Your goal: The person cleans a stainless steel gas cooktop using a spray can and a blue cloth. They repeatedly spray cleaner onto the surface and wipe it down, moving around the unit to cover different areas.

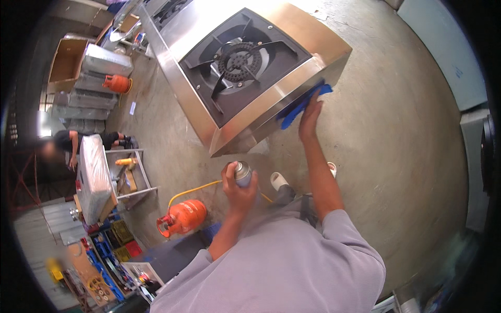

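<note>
In front of me stands a stainless steel gas stove point(245, 125) with a black burner point(240, 61) set in its top. My right hand point(311, 116) presses a blue cloth point(295, 111) against the stove's front panel, with the fingers partly hidden behind the cloth. Closer to my body, my left hand point(237, 190) is wrapped round a spray can point(243, 175), its forefinger up by the nozzle. The can is held upright, apart from the stove.
An orange gas cylinder point(189, 216) with a yellow hose point(193, 190) lies to my left. Beyond it, another person point(73, 141) is beside a wrapped panel on a metal frame point(136, 172). Toolboxes point(112, 240) are at lower left; a second orange cylinder point(117, 83) stands farther off.
</note>
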The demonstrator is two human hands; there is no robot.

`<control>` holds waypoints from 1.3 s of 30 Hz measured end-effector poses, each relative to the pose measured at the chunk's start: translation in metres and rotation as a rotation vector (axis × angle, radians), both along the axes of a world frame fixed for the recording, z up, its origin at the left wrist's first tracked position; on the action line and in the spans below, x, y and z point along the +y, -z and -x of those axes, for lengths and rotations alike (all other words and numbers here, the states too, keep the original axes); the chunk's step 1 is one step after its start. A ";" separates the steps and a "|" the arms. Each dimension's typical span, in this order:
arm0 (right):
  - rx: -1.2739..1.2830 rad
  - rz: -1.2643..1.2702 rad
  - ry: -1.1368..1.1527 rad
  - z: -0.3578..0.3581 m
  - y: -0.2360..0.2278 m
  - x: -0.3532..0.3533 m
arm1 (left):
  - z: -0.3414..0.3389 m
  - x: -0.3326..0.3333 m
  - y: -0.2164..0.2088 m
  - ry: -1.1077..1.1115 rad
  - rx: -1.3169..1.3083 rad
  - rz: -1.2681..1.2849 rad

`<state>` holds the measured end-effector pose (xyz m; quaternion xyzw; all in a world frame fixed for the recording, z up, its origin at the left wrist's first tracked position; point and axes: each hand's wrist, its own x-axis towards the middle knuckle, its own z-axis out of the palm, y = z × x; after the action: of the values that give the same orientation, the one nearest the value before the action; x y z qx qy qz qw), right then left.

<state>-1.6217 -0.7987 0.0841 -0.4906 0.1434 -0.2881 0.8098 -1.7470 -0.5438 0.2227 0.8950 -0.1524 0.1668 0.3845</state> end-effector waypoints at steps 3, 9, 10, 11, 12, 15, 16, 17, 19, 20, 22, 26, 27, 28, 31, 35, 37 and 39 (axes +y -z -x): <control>0.017 -0.026 -0.034 0.000 -0.008 -0.006 | -0.001 0.000 0.007 -0.048 0.027 -0.006; 0.078 -0.196 -0.111 0.031 0.020 0.122 | 0.017 0.017 0.022 -0.037 0.029 -0.042; 0.139 -0.316 -0.153 0.039 0.025 0.137 | 0.019 0.019 0.027 -0.025 0.073 -0.073; 0.268 -0.491 -0.196 0.042 0.031 0.144 | 0.021 0.018 0.036 -0.012 0.095 -0.077; 0.173 -0.547 -0.223 0.046 0.036 0.144 | 0.021 0.016 0.046 0.002 0.112 -0.077; 0.117 -0.729 -0.291 0.054 0.049 0.115 | 0.020 0.013 0.074 -0.036 0.286 -0.115; 0.118 -0.697 -0.297 0.054 0.051 0.099 | 0.020 0.013 0.081 -0.047 0.278 -0.113; 0.061 -0.604 -0.330 0.054 0.053 0.084 | 0.019 0.013 0.088 -0.058 0.278 -0.106; 0.093 -0.637 -0.330 0.051 0.053 0.064 | 0.018 0.015 0.097 -0.064 0.255 -0.096; 0.072 -0.670 -0.333 0.050 0.050 0.062 | 0.019 0.019 0.097 -0.060 0.234 -0.097; 0.081 -0.616 -0.311 0.049 0.039 0.078 | 0.022 0.027 0.091 -0.051 0.167 -0.096; 0.196 -0.828 -0.319 0.058 0.005 0.165 | 0.043 0.052 0.056 -0.019 0.002 -0.045; 0.212 -0.826 -0.390 0.064 0.000 0.185 | 0.049 0.058 0.046 -0.006 -0.039 -0.017; 0.137 -0.947 -0.455 0.068 -0.004 0.201 | 0.055 0.065 0.036 -0.020 -0.056 -0.033; 0.091 -1.107 -0.500 0.071 -0.009 0.220 | 0.076 0.086 0.015 -0.070 -0.027 -0.045; -0.617 -1.546 -0.725 0.065 -0.009 0.205 | 0.084 0.107 0.013 -0.118 0.079 -0.050; -0.248 -1.380 -0.536 0.065 -0.012 0.198 | 0.083 0.113 0.016 -0.123 0.097 -0.041; 0.021 -1.226 -0.401 0.065 -0.018 0.197 | 0.081 0.116 0.018 -0.117 0.122 0.036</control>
<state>-1.6869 -0.6018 0.1023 0.0412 0.1954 0.0078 0.9798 -1.8276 -0.4282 0.2048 0.9038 -0.0730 0.1370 0.3987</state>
